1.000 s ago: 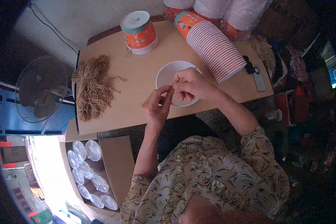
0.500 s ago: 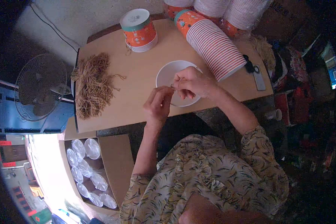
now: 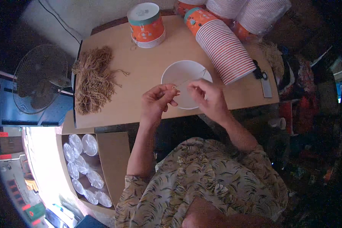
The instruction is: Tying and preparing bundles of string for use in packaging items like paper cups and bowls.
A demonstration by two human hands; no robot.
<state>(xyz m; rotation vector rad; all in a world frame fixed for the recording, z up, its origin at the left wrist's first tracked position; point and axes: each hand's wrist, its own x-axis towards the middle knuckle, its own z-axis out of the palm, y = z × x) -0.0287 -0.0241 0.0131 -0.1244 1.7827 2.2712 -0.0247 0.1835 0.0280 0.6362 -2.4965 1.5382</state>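
Note:
A white paper bucket [image 3: 187,102] stands mouth up at the table's front, behind and between my hands. My left hand [image 3: 157,99] is closed in a pinch at its left rim, holding the end of a thin pale string [image 3: 185,81]. The string crosses the bucket's mouth toward its right side. My right hand [image 3: 211,99] is over the right rim, slightly blurred, its fingers curled together; what they hold, if anything, is hidden. A loose heap of brown twine pieces [image 3: 93,81] lies at the table's left.
An upside-down orange bucket [image 3: 147,32] stands at the back of the table [image 3: 121,108]. A stack of nested buckets [image 3: 226,51] lies at the right, with wrapped stacks [image 3: 254,17] behind. Scissors-like black-handled item [image 3: 266,81] lies beyond. A carton [image 3: 114,159] of wrapped stacks stands lower left, near a fan [image 3: 40,79].
My hands were together over the bucket; now they are apart, the right one moved to the right. The string shows between them. The whole view has shifted slightly.

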